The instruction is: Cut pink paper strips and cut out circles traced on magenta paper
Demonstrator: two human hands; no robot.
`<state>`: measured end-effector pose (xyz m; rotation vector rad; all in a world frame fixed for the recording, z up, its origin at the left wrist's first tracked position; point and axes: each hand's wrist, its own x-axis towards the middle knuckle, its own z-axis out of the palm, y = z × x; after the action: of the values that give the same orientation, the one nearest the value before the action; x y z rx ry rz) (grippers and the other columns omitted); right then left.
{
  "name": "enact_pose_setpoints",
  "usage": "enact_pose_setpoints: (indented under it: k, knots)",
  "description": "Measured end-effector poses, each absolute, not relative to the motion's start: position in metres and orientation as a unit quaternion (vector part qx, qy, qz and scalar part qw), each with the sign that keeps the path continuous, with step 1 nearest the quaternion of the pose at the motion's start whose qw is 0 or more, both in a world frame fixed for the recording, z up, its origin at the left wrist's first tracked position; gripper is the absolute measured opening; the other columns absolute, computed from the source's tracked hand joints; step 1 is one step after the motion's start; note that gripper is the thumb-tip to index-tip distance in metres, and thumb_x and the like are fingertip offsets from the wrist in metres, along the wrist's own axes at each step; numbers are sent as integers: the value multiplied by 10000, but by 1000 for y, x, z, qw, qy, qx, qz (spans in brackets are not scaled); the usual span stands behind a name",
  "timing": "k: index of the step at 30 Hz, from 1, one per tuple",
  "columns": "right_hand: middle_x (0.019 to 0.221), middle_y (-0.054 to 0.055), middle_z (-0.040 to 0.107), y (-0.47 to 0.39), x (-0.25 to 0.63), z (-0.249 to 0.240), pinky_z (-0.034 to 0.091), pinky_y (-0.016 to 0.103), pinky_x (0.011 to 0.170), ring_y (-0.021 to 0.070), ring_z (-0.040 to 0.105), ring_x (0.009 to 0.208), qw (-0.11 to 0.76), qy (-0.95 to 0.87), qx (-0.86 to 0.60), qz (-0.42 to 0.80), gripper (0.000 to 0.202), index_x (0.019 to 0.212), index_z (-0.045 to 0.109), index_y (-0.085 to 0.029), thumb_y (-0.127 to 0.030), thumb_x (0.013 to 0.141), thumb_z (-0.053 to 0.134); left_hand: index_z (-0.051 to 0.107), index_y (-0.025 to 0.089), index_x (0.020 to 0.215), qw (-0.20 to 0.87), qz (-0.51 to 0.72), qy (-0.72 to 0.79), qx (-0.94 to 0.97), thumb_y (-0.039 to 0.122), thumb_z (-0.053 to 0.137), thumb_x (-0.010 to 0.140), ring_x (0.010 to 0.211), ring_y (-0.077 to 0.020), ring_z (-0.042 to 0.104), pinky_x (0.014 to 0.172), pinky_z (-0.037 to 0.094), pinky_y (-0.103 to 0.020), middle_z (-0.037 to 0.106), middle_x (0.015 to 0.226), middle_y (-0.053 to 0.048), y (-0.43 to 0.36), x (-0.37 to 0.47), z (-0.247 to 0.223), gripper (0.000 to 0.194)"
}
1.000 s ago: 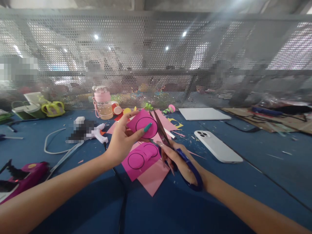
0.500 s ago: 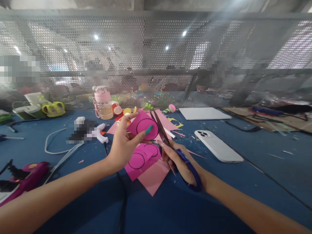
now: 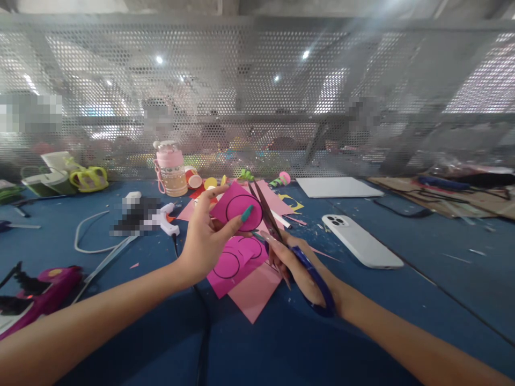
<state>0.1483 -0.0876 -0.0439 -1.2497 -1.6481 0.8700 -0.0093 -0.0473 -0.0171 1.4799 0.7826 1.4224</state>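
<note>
My left hand pinches a magenta piece of paper with a black circle drawn on it, the thumb lying across the circle. Blue-handled scissors are in my right hand, its fingers through the loops. Their blades point up and away, slightly apart, at the right edge of the held paper beside the drawn circle. Below, a magenta sheet with more drawn circles lies on the table, partly over a light pink sheet.
A white phone and a white flat panel lie to the right. Left are a glue gun, a pink water bottle and a purple power strip. A perforated metal screen stands behind. A black cable runs toward me.
Almost nothing differs. The view has shifted very slightly; both hands, the paper and the scissors keep nearly the same positions.
</note>
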Motion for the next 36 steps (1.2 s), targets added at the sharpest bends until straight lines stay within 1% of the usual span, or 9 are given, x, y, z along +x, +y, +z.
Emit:
enact_pose_setpoints:
  k: [5, 9, 11, 13, 15, 17, 21, 25, 36]
  knots:
    - [436, -71, 379, -89, 149, -41, 335, 220, 383, 82, 392, 371, 437, -668, -492, 348, 388, 660, 394, -213, -567, 818, 371, 441, 236, 1057, 438, 574, 322, 612, 246, 676, 669, 570, -110, 593, 518, 567, -250, 552, 775, 19, -47, -9, -19, 454]
    - [458, -60, 410, -87, 152, -46, 363, 229, 382, 88, 409, 383, 436, -670, -476, 366, 353, 719, 488, -196, -523, 830, 414, 429, 235, 1060, 426, 569, 326, 623, 259, 661, 687, 544, -104, 589, 496, 552, -236, 536, 762, 19, -47, -10, -20, 440]
    - [577, -18, 522, -85, 154, -51, 431, 244, 447, 105, 495, 483, 431, -676, -468, 371, 312, 808, 549, -177, -463, 851, 431, 430, 236, 1065, 425, 565, 329, 626, 267, 659, 691, 537, -107, 594, 495, 548, -235, 543, 760, 18, -47, -11, -20, 440]
    - [833, 39, 605, -85, 156, -54, 498, 287, 591, 129, 574, 681, 426, -680, -466, 372, 267, 953, 567, -158, -384, 868, 453, 436, 235, 1066, 426, 566, 328, 625, 264, 663, 689, 552, -119, 606, 507, 551, -241, 557, 761, 16, -47, -11, -19, 441]
    - [1050, 70, 572, -84, 156, -57, 501, 344, 724, 156, 577, 858, 421, -682, -469, 370, 268, 1074, 537, -161, -323, 868, 478, 446, 231, 1057, 434, 573, 319, 618, 249, 677, 673, 585, -134, 620, 519, 555, -249, 575, 776, 11, -47, -11, -18, 449]
    - [1111, 74, 548, -84, 157, -57, 494, 363, 762, 164, 566, 909, 416, -685, -473, 366, 277, 1106, 523, -169, -305, 867, 485, 455, 225, 1045, 444, 578, 308, 611, 230, 694, 650, 599, -139, 624, 523, 557, -250, 590, 786, 10, -47, -11, -16, 461]
    - [788, 30, 598, -82, 157, -54, 483, 265, 577, 108, 556, 631, 409, -690, -485, 348, 280, 939, 561, -150, -389, 881, 427, 458, 215, 1048, 439, 578, 303, 617, 220, 695, 646, 597, -132, 626, 514, 559, -238, 601, 792, 11, -46, -12, -15, 467]
    - [474, -36, 439, -80, 157, -50, 377, 241, 426, 93, 430, 421, 402, -694, -498, 329, 381, 763, 508, -181, -525, 850, 371, 430, 214, 1094, 427, 568, 293, 640, 242, 667, 675, 658, -149, 646, 521, 573, -245, 602, 841, 3, -41, -14, -15, 482]
    - [491, -32, 423, -80, 156, -44, 347, 253, 437, 99, 422, 438, 388, -707, -506, 307, 408, 711, 437, -207, -579, 835, 322, 411, 213, 1066, 450, 544, 278, 652, 247, 663, 681, 660, -148, 664, 563, 599, -262, 604, 977, -23, -36, -15, -15, 461]
